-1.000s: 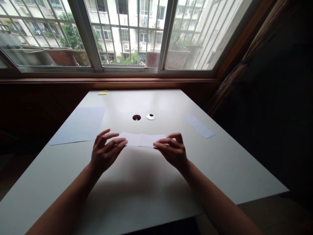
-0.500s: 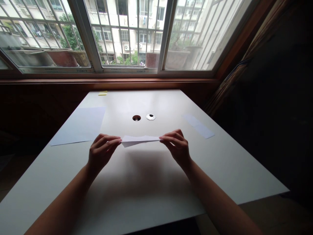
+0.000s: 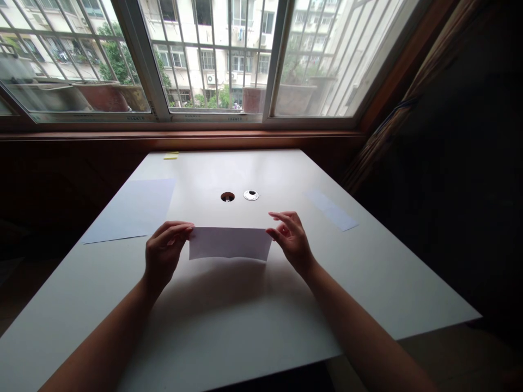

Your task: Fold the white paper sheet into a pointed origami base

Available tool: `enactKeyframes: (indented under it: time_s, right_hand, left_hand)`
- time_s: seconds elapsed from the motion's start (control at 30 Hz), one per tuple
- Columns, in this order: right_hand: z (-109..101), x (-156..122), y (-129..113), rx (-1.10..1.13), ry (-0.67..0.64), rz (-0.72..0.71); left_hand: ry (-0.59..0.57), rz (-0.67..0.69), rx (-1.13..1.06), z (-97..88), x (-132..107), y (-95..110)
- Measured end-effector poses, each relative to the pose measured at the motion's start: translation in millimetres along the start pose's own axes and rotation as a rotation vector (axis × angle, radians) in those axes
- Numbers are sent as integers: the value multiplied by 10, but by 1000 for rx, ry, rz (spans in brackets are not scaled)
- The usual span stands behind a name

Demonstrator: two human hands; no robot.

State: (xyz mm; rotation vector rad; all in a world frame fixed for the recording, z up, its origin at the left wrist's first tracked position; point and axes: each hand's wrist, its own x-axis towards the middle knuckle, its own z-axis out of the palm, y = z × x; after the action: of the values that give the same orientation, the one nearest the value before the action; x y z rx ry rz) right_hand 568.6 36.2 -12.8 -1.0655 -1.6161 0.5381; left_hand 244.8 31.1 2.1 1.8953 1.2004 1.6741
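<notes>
A folded strip of white paper (image 3: 229,243) is held upright above the white table (image 3: 245,305), its flat face toward me. My left hand (image 3: 163,253) pinches its left end between thumb and fingers. At the strip's right end, my right hand (image 3: 291,238) pinches the upper corner, with the other fingers spread.
A full white sheet (image 3: 133,209) lies at the table's left. A narrow paper strip (image 3: 332,209) lies at the right. A cable hole (image 3: 227,196) and its round cap (image 3: 250,195) sit at mid-table. A yellow note (image 3: 170,157) lies near the far edge, below the window.
The folded strip lay flat under my fingertips, then both hands lifted it off the table and turned it until its face stands upright toward me.
</notes>
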Motion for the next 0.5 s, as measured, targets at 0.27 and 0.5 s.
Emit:
enactKeyframes:
  time_s: [0.27,0.5]
  right_hand:
    - [3,32,-6,51,-77,42]
    - [32,17,54,271,-151,218]
  left_hand:
    - [13,-125,-97,18,0,-26]
    - [10,-222,-227,70,1,-79]
